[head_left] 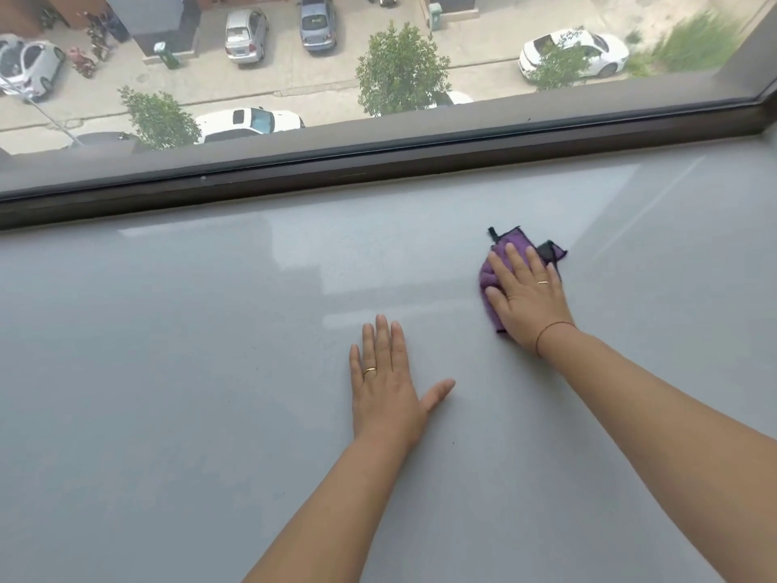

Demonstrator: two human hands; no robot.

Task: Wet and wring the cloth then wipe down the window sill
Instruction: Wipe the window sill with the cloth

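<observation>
A wide, glossy pale grey window sill (189, 351) fills most of the view. A purple cloth (490, 275) with black edging lies flat on it, right of centre. My right hand (525, 294) presses down on the cloth with fingers spread, covering most of it; purple shows at the left and a black corner at the upper right. My left hand (389, 385) rests palm down on the bare sill, lower and to the left, fingers together and thumb out, holding nothing.
A dark brown window frame (378, 170) runs along the far edge of the sill, meeting a side frame (765, 98) at the upper right corner. Through the glass (294, 77) I see a street with parked cars and trees far below.
</observation>
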